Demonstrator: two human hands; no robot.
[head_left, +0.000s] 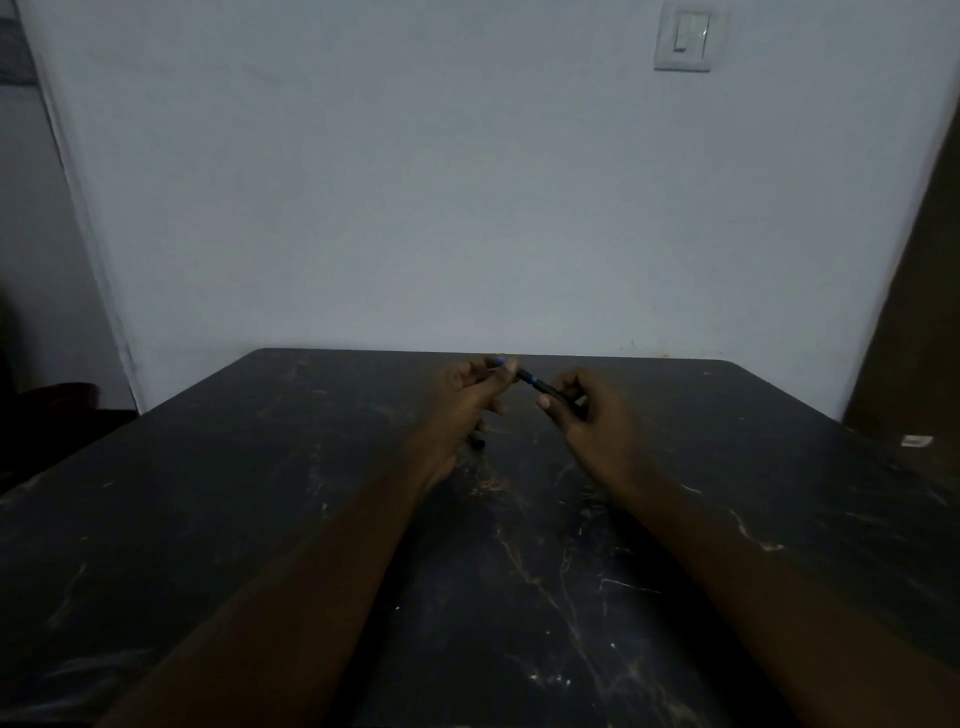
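Both of my hands are raised over the far half of a dark marble-patterned table (519, 571). A thin dark pen (530, 380) with blue bands runs between them. My left hand (467, 400) pinches its far end, where a small blue tip (500, 360) shows at the fingertips. My right hand (587, 410) grips the other end with curled fingers. A short dark piece (477, 442) pokes out below my left palm; I cannot tell what it is. The light is dim and the pen's details are hard to see.
The table's far edge meets a pale wall with a light switch (688, 37) at the upper right. A brown panel (919, 312) stands at the right, with a small white object (917, 441) near the table's right edge. Dark furniture (47, 410) sits at the left.
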